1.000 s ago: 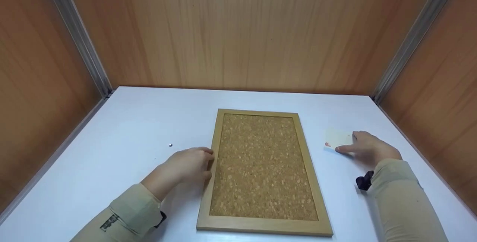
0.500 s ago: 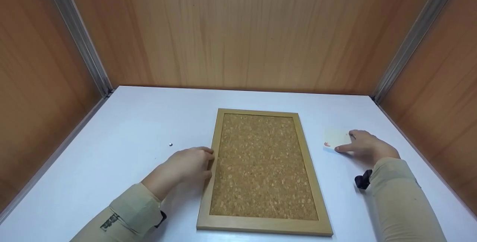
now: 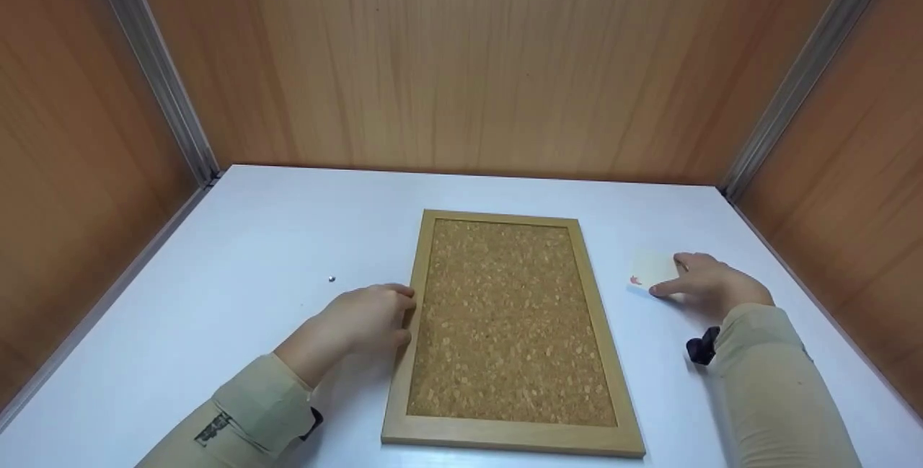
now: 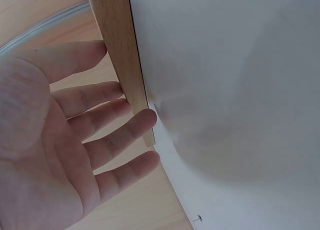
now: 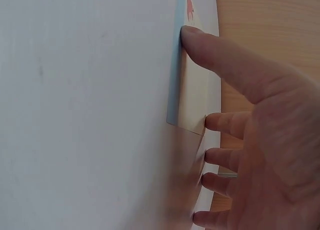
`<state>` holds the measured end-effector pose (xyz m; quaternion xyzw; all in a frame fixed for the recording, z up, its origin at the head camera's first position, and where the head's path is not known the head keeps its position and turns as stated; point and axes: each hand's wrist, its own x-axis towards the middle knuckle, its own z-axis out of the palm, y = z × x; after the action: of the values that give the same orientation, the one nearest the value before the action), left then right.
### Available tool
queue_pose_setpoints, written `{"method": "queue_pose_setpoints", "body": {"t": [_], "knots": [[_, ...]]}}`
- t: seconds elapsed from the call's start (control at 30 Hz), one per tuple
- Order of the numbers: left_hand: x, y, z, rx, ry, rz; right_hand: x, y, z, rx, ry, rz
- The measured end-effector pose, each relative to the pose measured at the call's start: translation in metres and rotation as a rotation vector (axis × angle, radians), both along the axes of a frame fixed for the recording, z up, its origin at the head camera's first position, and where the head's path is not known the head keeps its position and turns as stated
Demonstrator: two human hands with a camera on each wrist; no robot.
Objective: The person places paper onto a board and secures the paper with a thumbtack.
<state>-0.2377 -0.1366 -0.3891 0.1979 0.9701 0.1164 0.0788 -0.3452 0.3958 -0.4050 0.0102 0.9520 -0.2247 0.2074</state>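
A framed cork board [image 3: 512, 324] lies flat in the middle of the white table. My left hand [image 3: 364, 324] is at the left side of its wooden frame. In the left wrist view the thumb and fingers are spread, fingertips right at the frame [image 4: 120, 45]. To the right of the board, my right hand [image 3: 717, 286] pinches a small pale notepad [image 3: 649, 271] lying on the table. Its thumb is on the near edge and its index fingertip is at another edge, while the other fingers rest on the table. A reddish leaf-like print marks the notepad's corner [image 5: 190, 9].
A silver thumbtack [image 3: 332, 279] lies left of the board, near my left hand. Wood-grain panels [image 3: 461, 57] enclose the back and both sides of the white table [image 3: 274, 223], with grey metal posts [image 3: 155, 64] in the corners.
My right hand has shifted slightly left, its index fingertip drawing closer to the thumb over the notepad. The left hand and the cork board stay where they were.
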Motion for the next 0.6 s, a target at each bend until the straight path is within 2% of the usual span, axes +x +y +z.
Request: {"method": "queue_pose_setpoints", "body": {"t": [0.23,0.47,0.6], "knots": [[0.0004,0.0005,0.0009,0.001,-0.012,0.015,0.0023,-0.0004,-0.0002,-0.017,0.011,-0.039],[-0.0002,0.0004,-0.0020,-0.001,-0.005,0.019,0.0007,0.0001,-0.0013,0.048,0.072,-0.046],[-0.0004,-0.0002,-0.0023,0.003,-0.001,0.016,0.0004,-0.0017,0.0004,-0.015,0.051,-0.074]]}}
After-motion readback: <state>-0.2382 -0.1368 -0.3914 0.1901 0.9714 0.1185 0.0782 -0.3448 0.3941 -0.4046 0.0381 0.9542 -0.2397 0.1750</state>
